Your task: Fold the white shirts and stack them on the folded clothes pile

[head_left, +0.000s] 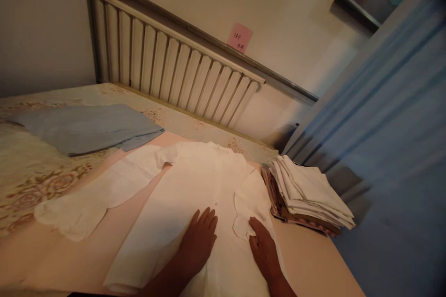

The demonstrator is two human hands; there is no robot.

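Observation:
A white shirt (195,195) lies spread flat on the bed, its left sleeve stretched out to the left and its right sleeve folded in over the body. My left hand (199,240) rests flat on the shirt's middle, fingers stretched out and together. My right hand (263,247) lies flat too, its fingertips on the cuff of the folded-in sleeve (249,204). Neither hand holds anything.
A stack of folded white cloths (310,192) sits at the bed's right edge, close to my right hand. A folded blue cloth (90,127) lies at the far left on the flowered bedspread (31,181). A slatted headboard (167,65) and blue curtain (393,125) bound the bed.

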